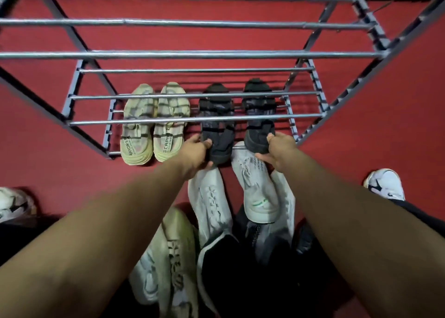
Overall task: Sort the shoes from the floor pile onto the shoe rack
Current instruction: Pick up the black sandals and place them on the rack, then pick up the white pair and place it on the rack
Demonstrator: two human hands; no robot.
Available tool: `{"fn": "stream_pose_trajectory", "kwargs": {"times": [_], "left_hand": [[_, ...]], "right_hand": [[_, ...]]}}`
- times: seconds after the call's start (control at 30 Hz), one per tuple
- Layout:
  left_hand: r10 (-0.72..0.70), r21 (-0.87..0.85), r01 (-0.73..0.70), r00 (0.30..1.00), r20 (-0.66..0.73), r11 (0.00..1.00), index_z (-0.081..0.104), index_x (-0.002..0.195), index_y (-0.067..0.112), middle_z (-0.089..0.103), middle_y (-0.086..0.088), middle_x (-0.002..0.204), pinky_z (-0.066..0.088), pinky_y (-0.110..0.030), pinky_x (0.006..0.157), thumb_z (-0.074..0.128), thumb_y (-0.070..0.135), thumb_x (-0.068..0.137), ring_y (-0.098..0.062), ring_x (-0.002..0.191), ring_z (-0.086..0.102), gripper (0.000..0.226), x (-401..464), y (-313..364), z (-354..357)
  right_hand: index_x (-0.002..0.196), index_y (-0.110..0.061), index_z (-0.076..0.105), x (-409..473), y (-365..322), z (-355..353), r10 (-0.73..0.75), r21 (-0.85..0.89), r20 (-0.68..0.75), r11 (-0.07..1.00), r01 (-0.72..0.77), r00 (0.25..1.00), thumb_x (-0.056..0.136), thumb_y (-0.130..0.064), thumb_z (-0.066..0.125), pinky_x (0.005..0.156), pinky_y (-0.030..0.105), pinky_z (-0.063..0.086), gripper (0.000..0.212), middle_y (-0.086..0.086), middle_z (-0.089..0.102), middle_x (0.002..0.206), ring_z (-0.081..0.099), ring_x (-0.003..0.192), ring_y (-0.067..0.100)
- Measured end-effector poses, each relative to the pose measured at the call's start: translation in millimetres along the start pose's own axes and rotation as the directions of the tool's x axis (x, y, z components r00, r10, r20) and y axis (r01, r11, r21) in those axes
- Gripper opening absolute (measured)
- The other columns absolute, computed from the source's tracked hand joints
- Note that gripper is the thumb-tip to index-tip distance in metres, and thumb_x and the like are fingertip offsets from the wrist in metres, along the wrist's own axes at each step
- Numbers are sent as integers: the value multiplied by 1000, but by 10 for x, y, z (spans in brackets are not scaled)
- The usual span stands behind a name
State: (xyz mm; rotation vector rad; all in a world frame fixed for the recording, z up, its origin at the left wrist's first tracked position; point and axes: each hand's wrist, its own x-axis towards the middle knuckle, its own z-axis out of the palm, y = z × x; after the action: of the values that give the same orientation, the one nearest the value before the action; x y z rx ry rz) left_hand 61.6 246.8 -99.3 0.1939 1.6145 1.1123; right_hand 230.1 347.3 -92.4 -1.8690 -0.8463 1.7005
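A grey metal shoe rack [192, 55] stands on the red floor, seen from above through its bars. On its lowest shelf sits a beige pair of shoes [154, 122] at the left. Right of them lie two black shoes. My left hand [196, 152] grips the heel of the left black shoe [216, 120]. My right hand [277, 151] grips the heel of the right black shoe [258, 115]. Below my hands lies the floor pile: two white-grey sneakers [255, 185], a pale yellow-green shoe [168, 252] and a black shoe with a white sole [216, 257].
A white sneaker with black marks [385, 184] lies on the floor at the right. Another white shoe [12, 203] shows at the left edge. The rack's upper shelves hold nothing. Red floor [361, 149] surrounds the rack.
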Motion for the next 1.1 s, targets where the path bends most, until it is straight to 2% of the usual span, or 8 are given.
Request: {"fn": "stream_pose_trajectory", "kwargs": {"times": [0.23,0.33,0.47,0.57,0.7,0.83,0.97,1.1], "left_hand": [[-82,133,89,995,-59,987,55,120,14,56,-14,110,50,-24,35,45,16,101,-25,72,56,22,584,30,278],[-99,259,106,994,-38,960,46,131,15,53,-19,123,58,-42,59,44,20,102,-37,97,57,30,656,-23,291],[128,749,-57,991,-38,660,47,134,10,59,-17,131,46,-44,100,47,40,98,-36,117,56,47,640,-9,188],[227,822,-85,972,-55,563,47,134,8,56,-17,133,43,-41,103,44,46,97,-36,122,54,54,422,-9,108],[134,648,-148,988,70,747,54,127,11,60,-14,107,51,-33,75,38,23,102,-28,85,61,32,-92,-104,23],[23,484,-37,999,34,874,57,124,14,59,-7,105,48,-29,57,40,20,100,-23,74,57,30,-658,-241,-132],[76,506,-79,997,25,859,58,115,11,59,-9,102,50,-34,66,40,22,101,-27,81,56,25,-1180,-460,-303],[80,461,-99,995,60,882,59,115,7,60,-9,103,46,-32,61,40,15,101,-19,64,51,25,-1570,-614,-385]], "right_hand": [[121,-10,54,447,68,37,27,-137,39,990,-21,999,100,-12,51,41,26,55,22,11,56,119,64,71,24],[113,-16,55,502,139,33,-14,-341,46,940,29,999,100,-18,52,45,29,57,13,13,60,123,67,76,29],[129,-16,55,464,159,30,-106,-594,58,795,120,993,100,-36,48,80,46,60,36,12,49,136,60,102,31],[135,-13,51,260,173,-36,-209,-737,76,647,196,975,99,-44,46,101,44,48,49,15,43,142,52,121,34],[83,-12,63,-319,316,-126,-233,-834,236,449,319,943,94,-57,44,80,33,44,50,9,65,91,60,90,28],[122,-15,56,-1012,744,-145,-171,-946,310,40,321,935,83,-57,53,96,46,45,58,7,57,123,48,120,33],[128,-10,49,-1447,991,-235,-324,-957,284,-37,288,902,88,-2,50,90,46,45,40,9,53,129,42,126,30],[115,-16,58,-1788,964,-419,-346,-945,308,-7,326,886,84,-3,53,77,37,46,34,8,62,115,53,116,29]]}}
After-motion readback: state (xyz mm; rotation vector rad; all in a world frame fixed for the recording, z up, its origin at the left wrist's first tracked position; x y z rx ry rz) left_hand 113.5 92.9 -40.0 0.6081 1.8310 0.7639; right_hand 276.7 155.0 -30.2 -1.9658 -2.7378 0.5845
